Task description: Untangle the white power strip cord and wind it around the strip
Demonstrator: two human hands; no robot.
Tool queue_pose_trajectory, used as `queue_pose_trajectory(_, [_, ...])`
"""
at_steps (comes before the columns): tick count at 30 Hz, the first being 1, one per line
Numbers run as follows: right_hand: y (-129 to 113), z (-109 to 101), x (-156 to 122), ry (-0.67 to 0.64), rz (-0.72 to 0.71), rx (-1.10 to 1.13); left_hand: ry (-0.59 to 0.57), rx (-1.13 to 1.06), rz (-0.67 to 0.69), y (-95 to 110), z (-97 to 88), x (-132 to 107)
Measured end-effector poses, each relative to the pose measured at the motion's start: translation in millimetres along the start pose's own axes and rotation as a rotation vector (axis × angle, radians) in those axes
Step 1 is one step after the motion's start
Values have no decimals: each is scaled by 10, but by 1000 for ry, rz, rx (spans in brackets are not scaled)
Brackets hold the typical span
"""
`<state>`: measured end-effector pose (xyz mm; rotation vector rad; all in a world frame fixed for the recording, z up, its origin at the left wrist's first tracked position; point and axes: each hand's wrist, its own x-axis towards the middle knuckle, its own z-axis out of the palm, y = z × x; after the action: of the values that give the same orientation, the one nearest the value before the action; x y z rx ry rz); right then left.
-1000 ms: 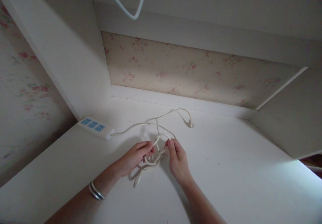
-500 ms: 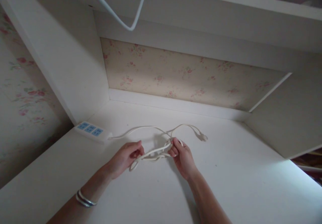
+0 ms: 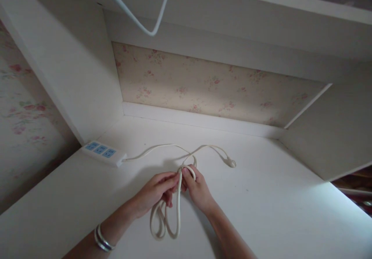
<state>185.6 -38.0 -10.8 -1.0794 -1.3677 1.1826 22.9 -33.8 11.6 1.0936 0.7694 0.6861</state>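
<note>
A white power strip [image 3: 101, 152] with blue sockets lies at the left of a white desk [image 3: 261, 197]. Its cream cable [image 3: 162, 147] runs right across the desk to a plug [image 3: 231, 163]. My left hand [image 3: 157, 191] and my right hand [image 3: 196, 187] meet at the middle of the desk, both closed on the same bunch of folded cable. Loops of the cable [image 3: 164, 222] hang down below my hands toward me. Two silver bangles [image 3: 102, 240] sit on my left wrist.
A white side panel [image 3: 78, 69] rises at the left and another at the right [image 3: 328, 135]. Floral wallpaper [image 3: 209, 84] backs the recess under a shelf [image 3: 261, 22]. A thin white cord [image 3: 139, 20] hangs from above.
My hands were apart with the cable stretched between them; now they have come together, and the gathered cable hangs in longer loops toward me.
</note>
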Motion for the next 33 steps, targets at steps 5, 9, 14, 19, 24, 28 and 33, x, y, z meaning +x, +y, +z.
queue_pose_trajectory(5, [-6, 44, -35, -27, -10, -40, 40, -75, -15, 19, 57, 17])
queue_pose_trajectory(9, [-32, 91, -23, -46, 33, 69, -10, -97, -48, 48, 42, -13])
queue_pose_trajectory(14, [-18, -81, 112, 246, 97, 401, 17, -85, 76, 170, -201, -87])
queue_pose_trajectory(19, [-12, -472, 220, 553, 65, 633, 247, -297, 305, 295, -554, -122])
queue_pose_trajectory(24, [32, -616, 242, 643, 124, 763, 90, -202, 351, 282, -660, -152])
queue_pose_trajectory(28, [-17, -628, 223, 620, 76, 791, -435, 69, 130, 324, -524, -269])
queue_pose_trajectory(33, [-206, -494, 126, 379, 59, 753, -1025, -10, -190, 272, -213, -294])
